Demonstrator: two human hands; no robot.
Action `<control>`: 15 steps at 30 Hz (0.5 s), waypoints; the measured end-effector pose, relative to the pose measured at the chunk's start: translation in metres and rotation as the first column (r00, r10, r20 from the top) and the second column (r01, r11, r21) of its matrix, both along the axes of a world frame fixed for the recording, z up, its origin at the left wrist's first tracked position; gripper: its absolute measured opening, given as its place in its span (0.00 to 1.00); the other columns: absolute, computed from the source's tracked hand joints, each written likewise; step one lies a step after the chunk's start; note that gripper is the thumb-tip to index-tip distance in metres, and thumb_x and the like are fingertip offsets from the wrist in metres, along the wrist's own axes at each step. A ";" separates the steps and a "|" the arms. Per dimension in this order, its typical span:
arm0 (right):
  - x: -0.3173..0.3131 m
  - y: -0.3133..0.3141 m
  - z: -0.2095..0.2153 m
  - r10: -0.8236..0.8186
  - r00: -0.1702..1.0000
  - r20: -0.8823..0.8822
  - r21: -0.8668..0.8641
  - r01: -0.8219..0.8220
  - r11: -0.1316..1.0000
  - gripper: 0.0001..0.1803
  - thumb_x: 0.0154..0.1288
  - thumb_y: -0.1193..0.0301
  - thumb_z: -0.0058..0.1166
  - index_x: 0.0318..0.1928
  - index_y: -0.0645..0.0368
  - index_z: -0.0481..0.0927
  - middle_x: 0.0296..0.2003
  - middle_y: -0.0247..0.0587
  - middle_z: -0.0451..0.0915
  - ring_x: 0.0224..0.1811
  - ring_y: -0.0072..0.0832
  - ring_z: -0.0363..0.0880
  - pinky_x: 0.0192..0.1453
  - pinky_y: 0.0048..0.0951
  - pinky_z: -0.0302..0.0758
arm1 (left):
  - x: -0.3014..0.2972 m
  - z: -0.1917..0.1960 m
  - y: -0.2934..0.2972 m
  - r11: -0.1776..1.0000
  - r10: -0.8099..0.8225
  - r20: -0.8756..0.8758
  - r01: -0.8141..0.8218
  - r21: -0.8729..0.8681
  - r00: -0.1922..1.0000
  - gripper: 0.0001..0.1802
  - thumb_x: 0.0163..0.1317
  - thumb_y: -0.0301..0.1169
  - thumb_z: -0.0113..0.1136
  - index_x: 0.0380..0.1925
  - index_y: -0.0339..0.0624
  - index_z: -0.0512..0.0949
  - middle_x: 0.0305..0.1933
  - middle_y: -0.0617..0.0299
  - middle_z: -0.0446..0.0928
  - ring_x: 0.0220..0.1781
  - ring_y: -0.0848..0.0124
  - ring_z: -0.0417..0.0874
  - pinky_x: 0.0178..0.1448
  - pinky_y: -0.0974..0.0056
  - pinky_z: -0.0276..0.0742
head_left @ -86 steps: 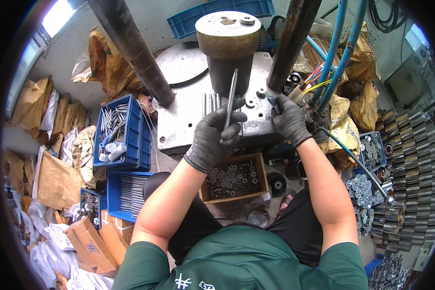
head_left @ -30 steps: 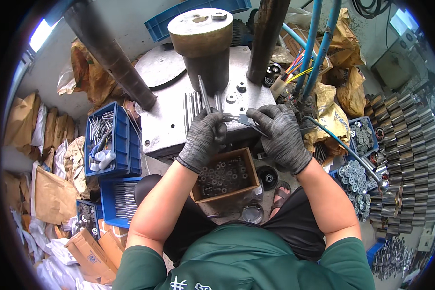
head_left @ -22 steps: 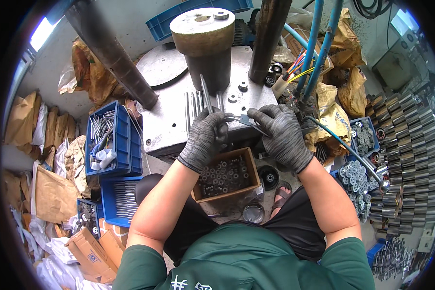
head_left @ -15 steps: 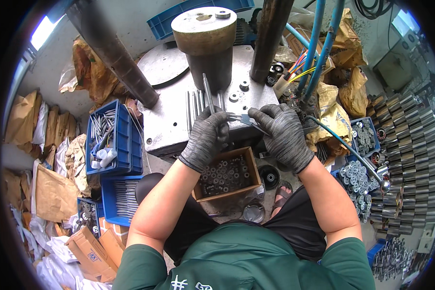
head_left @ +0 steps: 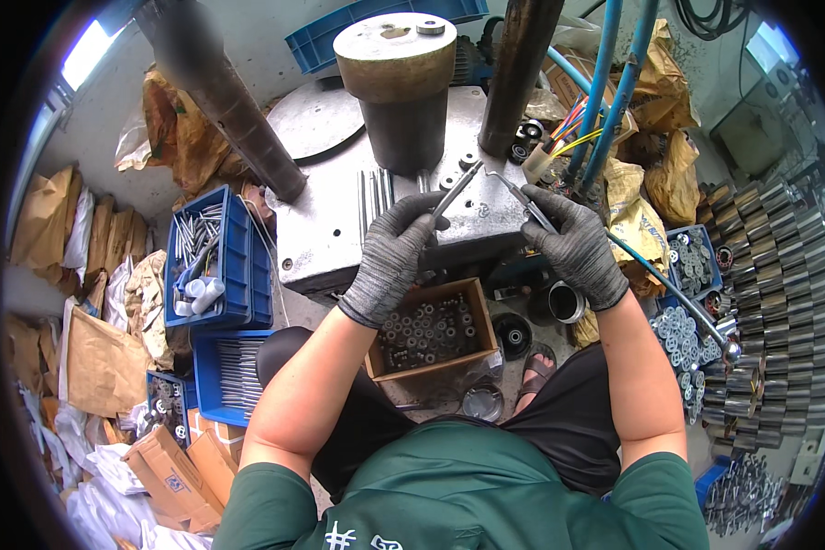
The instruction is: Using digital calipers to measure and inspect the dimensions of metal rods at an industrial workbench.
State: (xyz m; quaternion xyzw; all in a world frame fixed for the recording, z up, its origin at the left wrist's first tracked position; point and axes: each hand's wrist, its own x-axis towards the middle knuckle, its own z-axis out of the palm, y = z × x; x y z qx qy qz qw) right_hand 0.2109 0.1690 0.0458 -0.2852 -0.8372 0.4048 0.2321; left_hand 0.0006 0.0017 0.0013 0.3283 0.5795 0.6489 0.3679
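Observation:
My left hand [head_left: 396,246] wears a grey knit glove and is closed round a slim metal shaft [head_left: 456,189], tilted up toward the right. Gloved the same way, my right hand [head_left: 579,240] grips a slim metal tool with a bent, hooked tip [head_left: 528,203]. That tip is close to the shaft's upper end, with a small gap between them. Both hands are above the front edge of a metal press table [head_left: 330,213]. Several metal shafts [head_left: 374,194] lie on the table left of a thick round steel column [head_left: 399,110]. Small bearing rings [head_left: 468,160] rest to its right.
Below the table is a cardboard box of small rings [head_left: 475,353]. Blue crates of shafts [head_left: 213,380] stand on the left. Dark upright posts [head_left: 234,119] flank the column. A metal lever [head_left: 678,298] and stacked metal cylinders [head_left: 779,302] are at right.
The shaft has swung from upright to leaning right. My right hand has moved right, and its tool now points up toward the shaft's end. The view has shifted slightly.

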 end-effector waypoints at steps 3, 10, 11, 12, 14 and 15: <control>0.002 0.003 -0.005 0.001 1.000 -0.012 0.031 -0.001 1.000 0.26 0.62 0.70 0.66 0.61 0.63 0.82 0.45 0.52 0.88 0.47 0.32 0.88 0.53 0.32 0.81 | -0.001 -0.004 0.000 0.997 0.031 -0.032 -0.029 0.069 0.999 0.17 0.74 0.26 0.56 0.60 0.37 0.80 0.46 0.58 0.86 0.45 0.76 0.83 0.50 0.69 0.79; 0.011 0.005 0.003 0.092 0.991 0.092 -0.064 -0.087 0.994 0.27 0.63 0.76 0.65 0.64 0.63 0.81 0.46 0.36 0.87 0.46 0.18 0.81 0.55 0.27 0.80 | -0.001 0.008 -0.007 0.996 -0.021 -0.312 -0.008 -0.092 0.950 0.18 0.68 0.22 0.61 0.58 0.37 0.81 0.50 0.59 0.86 0.49 0.74 0.83 0.59 0.66 0.78; 0.013 0.008 0.003 0.172 0.979 0.110 -0.094 -0.162 0.982 0.27 0.63 0.77 0.64 0.64 0.64 0.80 0.47 0.37 0.87 0.47 0.18 0.81 0.56 0.27 0.80 | -0.002 0.007 -0.008 0.996 -0.022 -0.311 -0.007 -0.093 0.950 0.18 0.68 0.22 0.61 0.58 0.37 0.81 0.50 0.59 0.86 0.49 0.74 0.83 0.59 0.66 0.78; 0.015 0.010 0.004 0.172 0.979 0.111 -0.091 -0.162 0.982 0.27 0.63 0.77 0.64 0.64 0.64 0.80 0.47 0.37 0.87 0.47 0.18 0.81 0.56 0.27 0.80 | -0.005 0.008 -0.009 0.997 -0.036 -0.404 0.006 -0.076 0.914 0.18 0.67 0.21 0.61 0.58 0.37 0.82 0.49 0.60 0.86 0.48 0.75 0.83 0.58 0.67 0.79; 0.019 0.012 0.007 0.254 0.954 0.162 -0.066 -0.246 0.967 0.27 0.63 0.75 0.65 0.63 0.62 0.81 0.47 0.45 0.88 0.49 0.24 0.86 0.57 0.29 0.81 | -0.005 0.006 -0.010 0.998 -0.046 -0.492 0.020 -0.058 0.870 0.18 0.67 0.20 0.60 0.57 0.37 0.82 0.47 0.62 0.86 0.48 0.76 0.82 0.57 0.67 0.79; 0.018 0.010 0.008 0.256 0.953 0.163 -0.069 -0.248 0.966 0.27 0.63 0.75 0.65 0.63 0.62 0.81 0.47 0.45 0.88 0.49 0.24 0.86 0.57 0.29 0.81 | -0.005 0.003 -0.010 0.995 -0.082 -0.403 0.094 0.012 0.912 0.18 0.68 0.21 0.59 0.58 0.37 0.82 0.45 0.62 0.85 0.46 0.78 0.82 0.54 0.68 0.80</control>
